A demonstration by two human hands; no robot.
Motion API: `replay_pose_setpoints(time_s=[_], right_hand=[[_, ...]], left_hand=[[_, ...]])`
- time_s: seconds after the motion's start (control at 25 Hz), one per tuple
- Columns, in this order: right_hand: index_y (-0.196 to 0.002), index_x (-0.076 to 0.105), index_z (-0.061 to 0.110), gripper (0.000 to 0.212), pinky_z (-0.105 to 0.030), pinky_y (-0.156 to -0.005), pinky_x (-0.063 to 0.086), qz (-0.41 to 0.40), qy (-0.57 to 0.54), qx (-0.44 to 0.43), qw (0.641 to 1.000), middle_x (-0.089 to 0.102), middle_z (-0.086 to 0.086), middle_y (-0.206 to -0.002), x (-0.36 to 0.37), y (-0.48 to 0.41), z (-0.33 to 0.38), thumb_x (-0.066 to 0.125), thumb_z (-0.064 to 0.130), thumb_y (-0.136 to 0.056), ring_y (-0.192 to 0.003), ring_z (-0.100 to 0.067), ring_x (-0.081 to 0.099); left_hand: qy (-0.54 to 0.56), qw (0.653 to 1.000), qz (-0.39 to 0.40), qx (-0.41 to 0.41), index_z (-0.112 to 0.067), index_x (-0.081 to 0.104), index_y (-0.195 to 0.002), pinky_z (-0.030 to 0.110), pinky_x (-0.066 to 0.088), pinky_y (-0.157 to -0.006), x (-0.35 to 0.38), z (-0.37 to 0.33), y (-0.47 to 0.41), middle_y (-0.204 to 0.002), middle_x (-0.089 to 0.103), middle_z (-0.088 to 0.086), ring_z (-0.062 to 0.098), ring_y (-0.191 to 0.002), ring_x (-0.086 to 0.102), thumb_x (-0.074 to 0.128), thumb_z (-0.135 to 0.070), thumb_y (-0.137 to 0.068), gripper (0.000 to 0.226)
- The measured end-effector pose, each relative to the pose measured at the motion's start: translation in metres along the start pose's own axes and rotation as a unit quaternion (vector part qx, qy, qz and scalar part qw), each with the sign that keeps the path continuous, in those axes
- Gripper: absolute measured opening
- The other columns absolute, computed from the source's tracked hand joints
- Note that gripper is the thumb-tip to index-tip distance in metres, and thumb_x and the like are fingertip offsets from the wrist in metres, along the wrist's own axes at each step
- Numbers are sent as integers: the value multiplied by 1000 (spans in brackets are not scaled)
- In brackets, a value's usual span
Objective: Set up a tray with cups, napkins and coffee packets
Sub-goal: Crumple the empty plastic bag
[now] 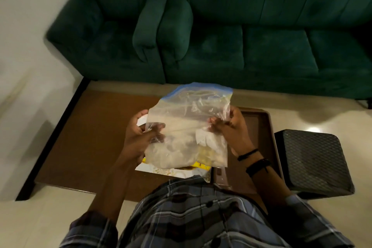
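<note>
I hold a clear zip bag (pixel 189 119) with a blue seal strip upright above the low table. My left hand (pixel 138 137) grips its left side and my right hand (pixel 233 129) pinches its right edge. Pale, crumpled contents fill the bag's lower half; I cannot tell what they are. A brown tray (pixel 263 127) lies on the table under and right of the bag. Below the bag, a white patterned napkin stack (pixel 161 170) and a yellow packet (pixel 199 165) peek out. A white cup rim (pixel 142 120) shows behind my left hand.
The brown wooden table (pixel 90 137) has a black edge on its left. A dark green sofa (pixel 201 36) stands beyond it. A black textured stool (pixel 314 163) sits right of the tray. Pale tiled floor surrounds everything.
</note>
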State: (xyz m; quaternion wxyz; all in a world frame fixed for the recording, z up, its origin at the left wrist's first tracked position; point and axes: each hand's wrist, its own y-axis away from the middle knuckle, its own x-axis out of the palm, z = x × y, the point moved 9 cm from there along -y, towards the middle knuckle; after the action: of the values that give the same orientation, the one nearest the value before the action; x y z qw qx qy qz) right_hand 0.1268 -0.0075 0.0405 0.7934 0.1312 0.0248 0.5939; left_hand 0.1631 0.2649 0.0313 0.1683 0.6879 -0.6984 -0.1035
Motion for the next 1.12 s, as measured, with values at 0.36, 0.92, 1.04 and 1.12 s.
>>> replay_pose_setpoints(time_s=[0.36,0.92,1.04,1.12], right_hand=[[-124,51,25,69,-6,-81,45,123,328,-69,934,59,14,-107,1,6,13,87,35,-65,-93,13,55],[-91,70,18,17,-38,-67,59,87,474,-265,835,74,-1,-84,20,36,55,71,32,-82,-72,-17,68],[-121,59,25,50,-22,-74,57,133,417,-203,876,76,2,-98,23,41,46,56,59,-84,-80,-1,68],[-134,43,20,49,-19,-74,56,186,244,-67,949,76,-7,-90,29,45,16,54,44,-93,-79,1,71]], left_hand=[[-259,951,100,137,-30,63,-118,25,53,-80,7,-25,0,-88,73,-6,3,-82,65,78,-13,-77,47],[-614,746,123,225,-31,55,-124,35,50,-79,99,-18,19,-112,71,2,28,-101,66,64,-47,-82,46],[-414,899,47,134,-11,64,-116,43,55,-81,87,-15,10,-112,71,18,34,-95,67,55,-22,-94,26],[-242,968,51,46,-3,62,-116,47,54,-89,86,-3,6,-119,65,25,34,-101,64,54,-9,-95,24]])
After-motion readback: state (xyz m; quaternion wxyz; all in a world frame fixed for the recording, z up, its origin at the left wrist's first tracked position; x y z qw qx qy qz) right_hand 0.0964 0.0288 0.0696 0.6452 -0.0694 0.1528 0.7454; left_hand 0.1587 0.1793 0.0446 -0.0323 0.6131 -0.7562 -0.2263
